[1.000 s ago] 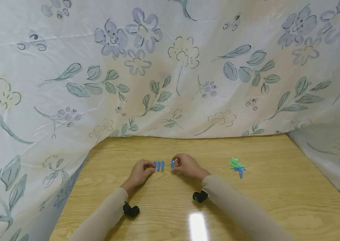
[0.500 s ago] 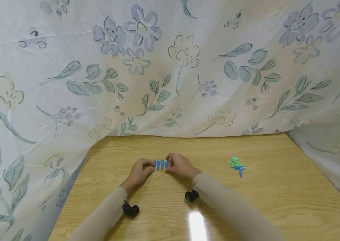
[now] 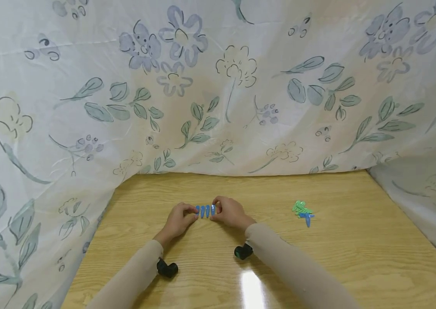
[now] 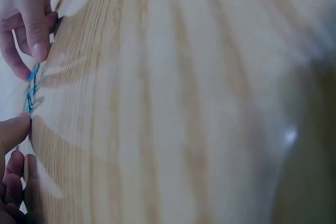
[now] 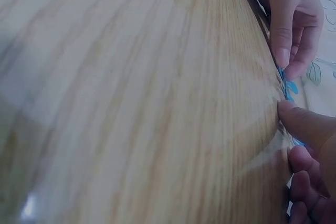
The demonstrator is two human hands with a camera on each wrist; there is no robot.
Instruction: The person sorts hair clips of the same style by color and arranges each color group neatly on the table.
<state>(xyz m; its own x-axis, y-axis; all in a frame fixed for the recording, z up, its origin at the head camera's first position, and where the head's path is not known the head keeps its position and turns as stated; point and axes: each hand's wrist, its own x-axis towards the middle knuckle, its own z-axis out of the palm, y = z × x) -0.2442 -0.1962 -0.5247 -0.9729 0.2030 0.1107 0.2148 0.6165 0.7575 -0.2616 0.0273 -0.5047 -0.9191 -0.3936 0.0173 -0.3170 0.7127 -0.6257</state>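
Observation:
Several small blue teardrop-shaped hair clips stand side by side in a short row on the table, the middle ones (image 3: 204, 211) lying between my hands. At the row's left end my left hand (image 3: 179, 219) pinches the leftmost blue clip (image 3: 197, 210) between thumb and finger. My right hand (image 3: 232, 213) holds the rightmost blue clip (image 3: 213, 209) by its two ends, close beside its neighbour. In the left wrist view, bits of blue clip (image 4: 31, 90) show between the two hands; the fingers hide much of the end clips.
To the right lies a small pile of green hair clips (image 3: 301, 207), with blue clips (image 3: 308, 220) at its near edge. Floral cloth (image 3: 218, 128) hangs behind the wooden table (image 3: 202, 274) and along its sides. Black wrist cameras (image 3: 167, 268) sit under both forearms.
My right hand has moved left with its blue clip, bringing it from a gap away to the row's right end. In the last half second both hands have barely moved.

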